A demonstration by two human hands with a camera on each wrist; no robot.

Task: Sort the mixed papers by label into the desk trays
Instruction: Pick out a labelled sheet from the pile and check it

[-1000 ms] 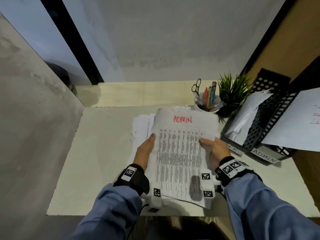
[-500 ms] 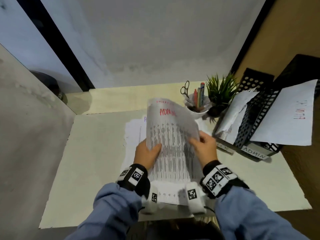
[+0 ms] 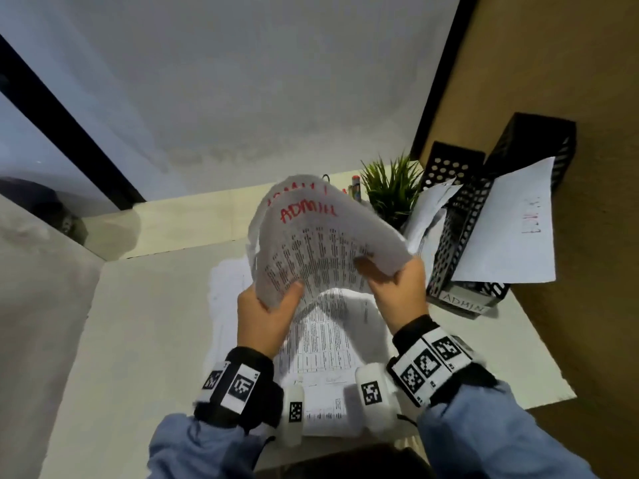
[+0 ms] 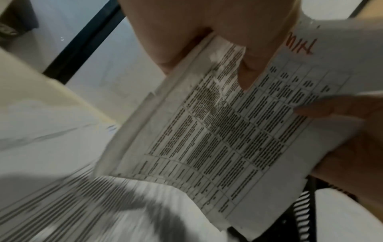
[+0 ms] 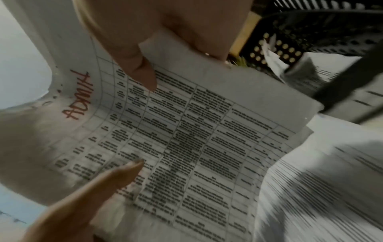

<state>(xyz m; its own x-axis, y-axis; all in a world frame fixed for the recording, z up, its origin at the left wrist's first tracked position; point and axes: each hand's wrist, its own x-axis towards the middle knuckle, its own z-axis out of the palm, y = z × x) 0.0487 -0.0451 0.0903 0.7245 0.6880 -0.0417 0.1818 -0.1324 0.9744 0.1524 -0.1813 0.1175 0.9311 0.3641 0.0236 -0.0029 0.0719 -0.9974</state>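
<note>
Both hands hold up a bent printed sheet marked ADMIN in red [image 3: 321, 243] [image 4: 238, 131] [image 5: 186, 139], with a second ADMIN sheet just behind it. My left hand [image 3: 268, 307] pinches its left edge, thumb on the print. My right hand [image 3: 397, 285] pinches its right edge. Below them the pile of mixed papers [image 3: 321, 344] lies flat on the desk [image 3: 138, 340]. The black mesh trays [image 3: 460, 243] stand at the right; the nearest carries a label ADMIN [image 3: 463, 302] and holds a large white sheet [image 3: 508, 229].
A green potted plant [image 3: 390, 188] and a pen cup, mostly hidden by the lifted sheet, stand behind the pile. A brown wall runs along the right, a grey partition along the left. Bare desk lies left of the pile.
The ADMIN sheet lay flat on the pile a second ago. Both hands have lifted it off the pile and bowed it upward, drifting toward the trays at the right.
</note>
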